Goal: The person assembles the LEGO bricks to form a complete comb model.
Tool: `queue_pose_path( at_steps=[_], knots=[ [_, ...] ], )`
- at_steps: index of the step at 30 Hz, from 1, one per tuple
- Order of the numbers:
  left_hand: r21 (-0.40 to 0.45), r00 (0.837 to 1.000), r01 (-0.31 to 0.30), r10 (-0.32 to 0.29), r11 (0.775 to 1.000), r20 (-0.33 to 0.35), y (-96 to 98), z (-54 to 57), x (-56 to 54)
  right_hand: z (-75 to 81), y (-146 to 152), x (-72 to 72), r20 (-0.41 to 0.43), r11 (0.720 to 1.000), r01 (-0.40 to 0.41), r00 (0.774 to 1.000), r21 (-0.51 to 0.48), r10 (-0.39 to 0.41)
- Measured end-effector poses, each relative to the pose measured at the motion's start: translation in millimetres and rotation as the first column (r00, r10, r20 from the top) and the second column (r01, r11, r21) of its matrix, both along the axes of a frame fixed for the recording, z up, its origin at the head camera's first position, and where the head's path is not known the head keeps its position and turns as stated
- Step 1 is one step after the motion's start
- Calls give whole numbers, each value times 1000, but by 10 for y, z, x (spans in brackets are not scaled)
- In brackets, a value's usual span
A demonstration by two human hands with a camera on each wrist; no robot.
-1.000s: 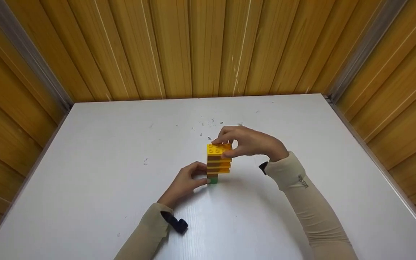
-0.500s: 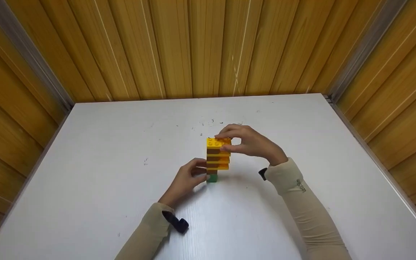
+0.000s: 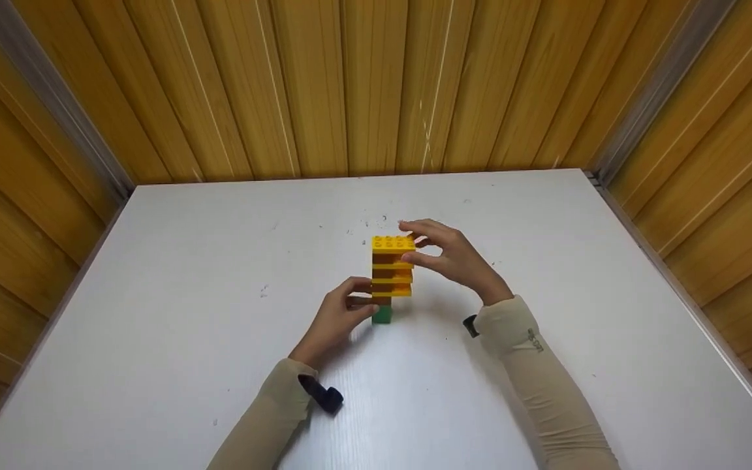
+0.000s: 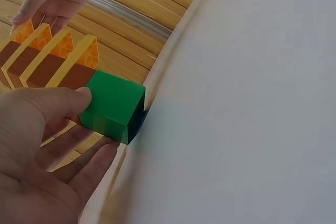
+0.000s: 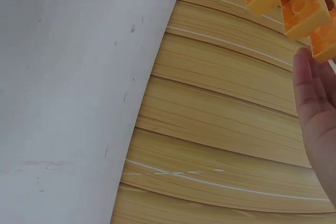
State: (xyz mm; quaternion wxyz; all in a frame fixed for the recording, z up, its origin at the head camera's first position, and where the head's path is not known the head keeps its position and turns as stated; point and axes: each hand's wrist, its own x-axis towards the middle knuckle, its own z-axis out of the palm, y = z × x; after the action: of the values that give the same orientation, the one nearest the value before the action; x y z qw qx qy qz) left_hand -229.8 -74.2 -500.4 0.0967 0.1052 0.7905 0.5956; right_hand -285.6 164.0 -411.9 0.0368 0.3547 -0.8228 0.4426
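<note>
A tower of building bricks (image 3: 382, 300) stands roughly upright mid-table, with a green brick (image 4: 113, 103) at its base. Above it, brown bricks (image 4: 76, 76) alternate with several yellow bricks (image 3: 392, 243) that overhang to the right. Low on the tower, my left hand (image 3: 340, 313) grips the green and brown part, thumb on the near side, fingers behind. My right hand (image 3: 451, 254) is at the upper right, thumb by the yellow edges and fingers spread, the forefinger raised off the top. Whether the thumb touches is unclear. Whether the green brick rests on the table cannot be told.
The white table (image 3: 219, 248) has dark scuff marks behind the tower. Wood-patterned panels (image 3: 350, 85) rise along the back and both sides, with metal posts at the corners. A black strap (image 3: 320, 395) sits at the left wrist.
The tower and my left hand have shifted slightly up the head view. My right hand's fingers have come off the top yellow brick and spread, moving a little to the right.
</note>
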Motion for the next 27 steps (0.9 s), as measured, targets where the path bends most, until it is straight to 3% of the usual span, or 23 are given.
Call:
queue_pose_path(
  at_steps=[6,14,23,27],
  knots=[
    [-2,999,-29,29,1000,20,21,2,-41,-181,62,-52,156,996,89,984,-26,-84],
    [-17,999,-48,49,999,11,32,2,-93,-347,56,-61,343,989,136,928,52,-146],
    [-25,998,-65,65,998,-12,81,9,-170,-121,-36,86,429,990,111,892,93,-140],
    [-35,997,-81,81,996,-7,106,5,-202,-139,-35,44,478,989,114,866,90,-143]
  ],
)
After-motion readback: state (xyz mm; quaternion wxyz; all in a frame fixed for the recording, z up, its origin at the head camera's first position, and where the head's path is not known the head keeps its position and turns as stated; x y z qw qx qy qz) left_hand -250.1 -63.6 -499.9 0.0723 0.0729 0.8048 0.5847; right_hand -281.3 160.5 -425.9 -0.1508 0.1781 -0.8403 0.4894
